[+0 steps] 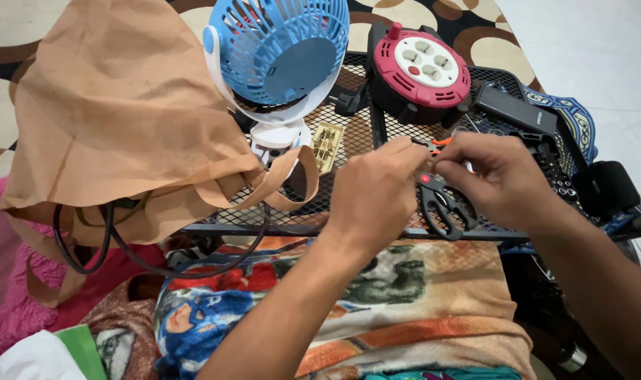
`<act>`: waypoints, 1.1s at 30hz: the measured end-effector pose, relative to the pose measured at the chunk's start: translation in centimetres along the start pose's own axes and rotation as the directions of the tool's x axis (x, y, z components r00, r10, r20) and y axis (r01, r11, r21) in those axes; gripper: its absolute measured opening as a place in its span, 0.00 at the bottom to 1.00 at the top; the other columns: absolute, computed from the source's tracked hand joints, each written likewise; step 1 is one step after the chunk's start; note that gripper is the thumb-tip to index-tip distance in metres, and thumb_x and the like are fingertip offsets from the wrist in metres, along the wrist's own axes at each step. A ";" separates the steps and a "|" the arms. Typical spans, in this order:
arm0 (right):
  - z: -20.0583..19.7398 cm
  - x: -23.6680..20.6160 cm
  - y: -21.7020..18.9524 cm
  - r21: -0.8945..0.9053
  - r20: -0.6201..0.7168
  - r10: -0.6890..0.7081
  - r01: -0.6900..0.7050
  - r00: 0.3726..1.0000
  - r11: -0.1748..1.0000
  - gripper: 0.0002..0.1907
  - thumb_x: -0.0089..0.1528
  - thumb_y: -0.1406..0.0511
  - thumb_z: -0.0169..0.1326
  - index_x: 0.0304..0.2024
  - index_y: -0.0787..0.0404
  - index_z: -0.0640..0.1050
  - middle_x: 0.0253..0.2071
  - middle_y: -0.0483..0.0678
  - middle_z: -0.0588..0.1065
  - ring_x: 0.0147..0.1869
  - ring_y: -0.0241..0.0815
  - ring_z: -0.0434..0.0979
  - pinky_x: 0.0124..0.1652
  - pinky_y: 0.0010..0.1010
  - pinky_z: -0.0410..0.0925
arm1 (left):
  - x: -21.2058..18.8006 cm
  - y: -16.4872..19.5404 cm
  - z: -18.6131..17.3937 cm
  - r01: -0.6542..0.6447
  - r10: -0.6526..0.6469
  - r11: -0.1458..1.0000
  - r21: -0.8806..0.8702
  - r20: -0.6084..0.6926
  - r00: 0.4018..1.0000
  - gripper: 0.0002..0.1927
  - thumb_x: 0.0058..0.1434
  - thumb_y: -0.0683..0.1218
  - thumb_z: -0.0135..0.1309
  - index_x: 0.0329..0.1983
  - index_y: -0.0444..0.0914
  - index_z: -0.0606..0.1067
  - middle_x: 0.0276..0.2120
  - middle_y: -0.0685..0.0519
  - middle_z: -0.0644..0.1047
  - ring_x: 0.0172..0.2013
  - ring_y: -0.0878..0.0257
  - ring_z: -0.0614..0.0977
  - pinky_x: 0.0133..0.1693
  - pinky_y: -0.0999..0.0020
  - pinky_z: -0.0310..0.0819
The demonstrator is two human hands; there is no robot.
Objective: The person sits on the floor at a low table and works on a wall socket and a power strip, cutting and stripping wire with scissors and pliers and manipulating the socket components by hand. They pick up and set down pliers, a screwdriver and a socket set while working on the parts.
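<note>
My left hand and my right hand meet over a black wire-mesh tabletop. Their fingertips pinch a small orange-and-dark part between them; how much of it each hand holds is hidden. Just below the fingers lie black-handled scissors with a red pivot dot, flat on the mesh. Neither hand touches the scissors.
A blue-and-white desk fan stands at the back, beside a red-and-black cable reel with sockets. A tan cloth bag with black cables fills the left. A black flat device and a black pouch sit right. A patterned blanket covers my lap.
</note>
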State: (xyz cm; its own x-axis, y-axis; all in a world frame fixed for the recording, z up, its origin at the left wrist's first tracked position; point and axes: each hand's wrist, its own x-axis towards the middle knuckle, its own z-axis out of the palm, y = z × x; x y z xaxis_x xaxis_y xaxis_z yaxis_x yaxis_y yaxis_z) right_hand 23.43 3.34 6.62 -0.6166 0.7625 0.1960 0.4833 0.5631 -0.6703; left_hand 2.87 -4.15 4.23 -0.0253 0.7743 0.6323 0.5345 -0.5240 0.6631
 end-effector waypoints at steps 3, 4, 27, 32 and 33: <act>0.5 0.2 2.4 0.285 0.108 0.095 -0.122 0.990 0.951 0.08 0.69 0.67 0.54 0.41 0.67 0.80 0.30 0.42 0.74 0.33 0.30 0.68 0.32 0.25 0.63 | -0.5 -0.4 0.6 0.071 -0.072 0.992 -0.104 -0.012 0.997 0.05 0.63 0.41 0.52 0.38 0.40 0.79 0.36 0.50 0.80 0.38 0.47 0.82 0.38 0.53 0.74; 0.6 0.4 3.1 0.349 0.138 0.082 -0.126 0.987 0.929 0.09 0.69 0.67 0.53 0.42 0.68 0.80 0.32 0.40 0.75 0.35 0.28 0.69 0.34 0.24 0.64 | -0.6 -0.7 0.7 0.095 -0.098 0.987 -0.130 -0.015 0.995 0.05 0.63 0.42 0.53 0.38 0.40 0.79 0.36 0.50 0.80 0.38 0.47 0.82 0.38 0.54 0.74; -1.7 2.2 7.6 -0.260 0.011 0.264 -0.252 0.964 0.932 0.16 0.70 0.63 0.45 0.52 0.65 0.78 0.48 0.57 0.79 0.53 0.52 0.78 0.52 0.44 0.70 | -1.6 -2.8 3.2 0.230 -0.263 0.958 -0.169 -0.208 0.942 0.08 0.68 0.44 0.50 0.42 0.34 0.77 0.37 0.44 0.80 0.39 0.46 0.82 0.40 0.56 0.74; -2.6 -1.7 5.7 0.473 0.167 0.428 -0.453 0.888 0.756 0.16 0.71 0.64 0.38 0.53 0.69 0.70 0.57 0.60 0.77 0.61 0.50 0.79 0.50 0.33 0.69 | -1.4 -1.9 3.4 0.271 -0.311 0.941 -0.203 -0.196 0.930 0.08 0.68 0.45 0.51 0.42 0.35 0.77 0.35 0.44 0.81 0.37 0.48 0.84 0.38 0.57 0.75; -2.6 -2.3 5.6 0.577 0.200 0.398 -0.436 0.895 0.691 0.16 0.73 0.65 0.37 0.50 0.75 0.68 0.59 0.64 0.77 0.64 0.55 0.80 0.47 0.32 0.67 | -1.4 -1.7 3.5 0.290 -0.327 0.936 -0.201 -0.186 0.927 0.08 0.68 0.45 0.51 0.42 0.35 0.77 0.34 0.44 0.81 0.36 0.48 0.84 0.37 0.57 0.75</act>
State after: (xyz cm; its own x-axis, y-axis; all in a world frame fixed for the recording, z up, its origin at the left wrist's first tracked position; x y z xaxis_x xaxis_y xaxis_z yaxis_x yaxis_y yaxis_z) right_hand 29.16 5.55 4.28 -0.4842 0.8430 -0.2343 0.2441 -0.1270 -0.9614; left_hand 4.92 -3.10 0.80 -0.3550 0.8230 0.4435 0.3230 -0.3372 0.8843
